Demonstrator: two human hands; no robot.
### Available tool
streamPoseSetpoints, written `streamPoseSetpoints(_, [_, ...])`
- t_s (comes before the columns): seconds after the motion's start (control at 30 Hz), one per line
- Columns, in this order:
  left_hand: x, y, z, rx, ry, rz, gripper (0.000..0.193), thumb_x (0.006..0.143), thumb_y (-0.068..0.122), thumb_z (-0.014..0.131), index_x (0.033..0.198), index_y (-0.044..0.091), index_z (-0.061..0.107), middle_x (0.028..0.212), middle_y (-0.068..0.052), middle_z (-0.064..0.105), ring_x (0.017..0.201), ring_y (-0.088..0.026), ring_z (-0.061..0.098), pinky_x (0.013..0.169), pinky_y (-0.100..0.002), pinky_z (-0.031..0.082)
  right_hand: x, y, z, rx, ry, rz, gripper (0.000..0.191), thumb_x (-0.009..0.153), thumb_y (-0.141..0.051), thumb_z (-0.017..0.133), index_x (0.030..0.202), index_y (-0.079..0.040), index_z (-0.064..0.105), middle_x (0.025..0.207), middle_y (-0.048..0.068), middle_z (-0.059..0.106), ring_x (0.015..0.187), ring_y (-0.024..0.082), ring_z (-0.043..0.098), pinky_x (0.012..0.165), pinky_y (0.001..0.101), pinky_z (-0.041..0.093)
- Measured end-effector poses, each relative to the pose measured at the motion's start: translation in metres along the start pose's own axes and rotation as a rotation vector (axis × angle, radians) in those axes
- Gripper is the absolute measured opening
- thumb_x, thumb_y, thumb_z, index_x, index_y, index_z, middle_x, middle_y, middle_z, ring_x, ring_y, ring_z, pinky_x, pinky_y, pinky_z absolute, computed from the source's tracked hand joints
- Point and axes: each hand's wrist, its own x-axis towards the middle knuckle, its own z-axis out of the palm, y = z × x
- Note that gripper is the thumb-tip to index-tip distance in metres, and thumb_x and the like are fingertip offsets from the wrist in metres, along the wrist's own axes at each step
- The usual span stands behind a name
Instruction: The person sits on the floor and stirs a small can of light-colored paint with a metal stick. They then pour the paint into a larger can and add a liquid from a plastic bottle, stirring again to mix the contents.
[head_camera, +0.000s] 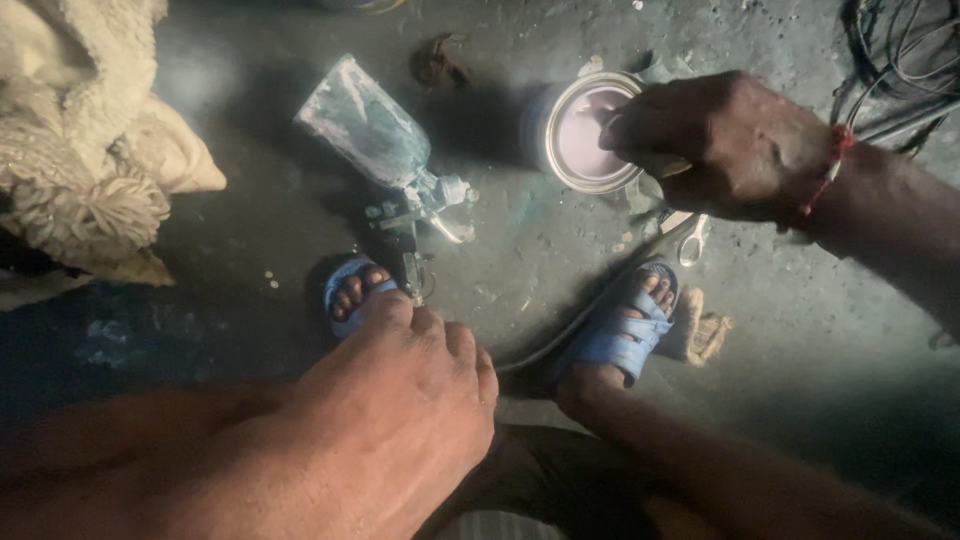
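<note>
Head view, dim light, concrete floor (800, 330) seen from above.

The right hand (725, 145) is held at the far right rim of an open can (580, 130); the fingers are curled together over the rim, and something pale seems to be gripped there, but what it is cannot be told. The can stands upright, with pale pinkish liquid seen inside. A red thread is worn on that wrist.

The left hand (400, 420) is rested low in the frame, fingers bent and pressed together, nothing seen in it. A spray gun (400, 165) with a clear cup lies on the floor just beyond this hand, well left of the can.

Two feet in blue sandals (625, 330) are planted between the hands. A cream cloth (80, 140) is heaped at far left. Cables (900, 60) are seen at top right.
</note>
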Motion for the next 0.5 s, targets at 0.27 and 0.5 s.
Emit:
streamPoseSetpoints(0.27, [-0.007,0.001,-0.001,0.014,-0.002,0.010,0.073,0.082,0.042,0.078,0.122,-0.016,0.056,0.099,-0.028,0.066,0.090,-0.032,0.065,0.083,-0.048,0.048,0.009,-0.014,-0.034,0.701,0.188,0.571,0.018,0.107,-0.018,0.061,0.119,-0.006,0.063,0.104,0.011,0.075,0.096,0.021,0.076,0.083,0.0340,0.065])
streamPoseSetpoints(0.5, [-0.002,-0.003,0.001,-0.012,-0.040,0.033,0.076,0.080,0.043,0.081,0.123,-0.015,0.056,0.099,-0.027,0.066,0.090,-0.030,0.066,0.083,-0.046,0.049,-0.003,-0.022,-0.041,0.233,0.027,0.678,0.024,0.109,-0.023,0.059,0.121,-0.007,0.071,0.104,0.013,0.075,0.077,0.030,0.072,0.064,0.0463,0.059])
